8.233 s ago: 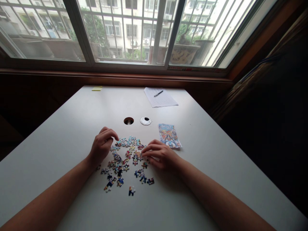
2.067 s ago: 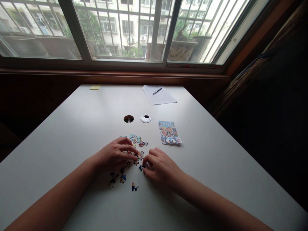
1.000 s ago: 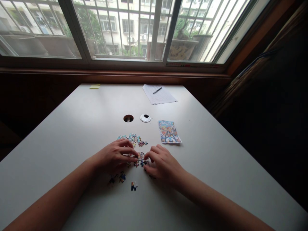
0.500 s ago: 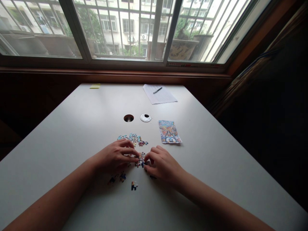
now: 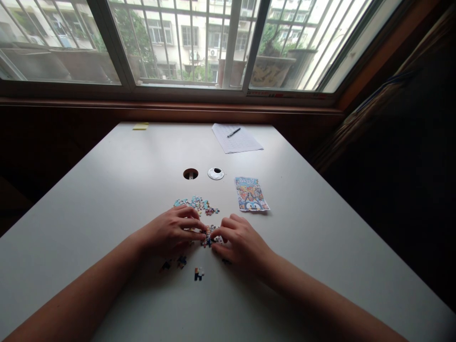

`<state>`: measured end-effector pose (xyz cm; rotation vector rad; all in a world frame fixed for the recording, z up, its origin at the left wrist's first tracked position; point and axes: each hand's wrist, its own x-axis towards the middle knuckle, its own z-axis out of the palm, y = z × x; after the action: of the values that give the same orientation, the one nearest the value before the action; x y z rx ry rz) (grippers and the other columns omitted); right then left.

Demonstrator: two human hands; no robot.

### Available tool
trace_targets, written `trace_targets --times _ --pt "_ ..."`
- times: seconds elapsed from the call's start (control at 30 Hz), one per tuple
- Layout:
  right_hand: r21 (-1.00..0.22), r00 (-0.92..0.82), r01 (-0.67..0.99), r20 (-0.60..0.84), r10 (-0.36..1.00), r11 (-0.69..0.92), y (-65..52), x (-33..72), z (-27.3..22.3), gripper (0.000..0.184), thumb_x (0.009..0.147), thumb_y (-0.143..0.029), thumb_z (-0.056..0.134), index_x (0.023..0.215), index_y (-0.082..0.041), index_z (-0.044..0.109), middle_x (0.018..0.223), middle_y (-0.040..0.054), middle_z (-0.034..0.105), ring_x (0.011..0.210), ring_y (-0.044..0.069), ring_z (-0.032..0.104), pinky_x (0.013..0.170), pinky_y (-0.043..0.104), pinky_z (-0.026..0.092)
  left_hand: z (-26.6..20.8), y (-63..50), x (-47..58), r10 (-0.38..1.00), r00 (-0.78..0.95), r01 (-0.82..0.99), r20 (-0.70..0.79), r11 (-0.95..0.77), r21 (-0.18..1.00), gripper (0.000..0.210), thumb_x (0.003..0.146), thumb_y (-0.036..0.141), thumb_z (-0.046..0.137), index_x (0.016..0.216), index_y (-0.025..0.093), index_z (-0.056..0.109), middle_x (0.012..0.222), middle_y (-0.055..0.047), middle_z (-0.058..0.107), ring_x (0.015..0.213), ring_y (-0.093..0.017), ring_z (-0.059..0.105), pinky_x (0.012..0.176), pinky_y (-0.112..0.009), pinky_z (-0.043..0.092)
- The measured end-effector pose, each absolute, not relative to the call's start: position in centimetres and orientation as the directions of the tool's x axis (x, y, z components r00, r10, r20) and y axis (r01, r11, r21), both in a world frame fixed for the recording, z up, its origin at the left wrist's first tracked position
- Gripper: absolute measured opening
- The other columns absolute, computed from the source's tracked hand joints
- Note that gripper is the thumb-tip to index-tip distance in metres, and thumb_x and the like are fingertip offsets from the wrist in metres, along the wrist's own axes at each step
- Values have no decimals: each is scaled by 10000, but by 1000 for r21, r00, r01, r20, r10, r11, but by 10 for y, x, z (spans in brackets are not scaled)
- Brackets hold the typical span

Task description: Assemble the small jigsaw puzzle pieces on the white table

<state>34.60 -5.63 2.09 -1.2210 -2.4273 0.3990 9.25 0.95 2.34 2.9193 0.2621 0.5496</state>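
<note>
A small cluster of jigsaw puzzle pieces (image 5: pixel 207 236) lies on the white table between my two hands. My left hand (image 5: pixel 174 229) rests at its left side, fingers stretched and a little apart, the tips touching the cluster's edge. From the right, my right hand (image 5: pixel 237 237) bends thumb and forefinger together at the cluster, pinching a small puzzle piece mostly hidden by the fingers. Beyond the hands spreads a pile of loose pieces (image 5: pixel 194 203), many light blue. Nearer me lie a single piece (image 5: pixel 198 274) and a few dark pieces (image 5: pixel 182 261) beside my left wrist.
A colourful picture sheet (image 5: pixel 251 194) lies right of the pile. Farther back are a round hole (image 5: pixel 190 174) in the table, a silver ring cover (image 5: pixel 215 174), paper sheets (image 5: pixel 242 142) with a pen (image 5: pixel 234 132), and yellow sticky notes (image 5: pixel 140 126). A barred window stands behind.
My right thumb and forefinger have shifted slightly left and up over the cluster. My left hand has stayed in place.
</note>
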Motion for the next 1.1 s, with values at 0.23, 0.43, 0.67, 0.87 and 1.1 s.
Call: trace_targets --times 0.23,0.43,0.67,0.87,1.1 --pt "-423 -549 686 233 803 592 -54 351 25 97 873 -267 726 967 -242 739 885 39 659 843 195 543 767 325 405 25 7 93 219 913 155 344 -967 204 426 847 150 623 1250 288 626 1213 -49 690 1058 -230 566 925 -404 509" --pt "-419 -581 654 254 773 629 -52 356 30 128 883 -191 681 929 -272 769 814 28 641 801 183 535 747 319 385 24 7 94 184 919 115 350 -971 210 495 826 129 630 1284 314 606 1238 -35 684 1081 -227 575 942 -404 511" --pt "-379 -627 645 234 743 663 -53 357 29 154 918 -240 650 945 -315 781 776 18 637 768 177 502 725 323 339 28 7 96 174 937 112 303 -971 211 604 832 110 591 1386 343 529 1270 -22 676 1110 -245 573 947 -428 480" --pt "-241 -700 637 216 680 732 -54 358 34 140 929 -272 631 968 -309 761 813 21 650 814 190 507 746 351 298 27 8 95 159 936 102 313 -976 192 576 845 120 600 1375 336 537 1256 -35 679 1125 -231 583 962 -409 462" --pt "-167 -733 627 205 649 761 -58 354 38 157 957 -270 581 937 -256 736 784 25 650 795 189 490 716 359 266 27 7 95 157 947 111 281 -978 175 644 828 112 633 1413 345 504 1276 -19 667 1114 -227 575 975 -406 444"
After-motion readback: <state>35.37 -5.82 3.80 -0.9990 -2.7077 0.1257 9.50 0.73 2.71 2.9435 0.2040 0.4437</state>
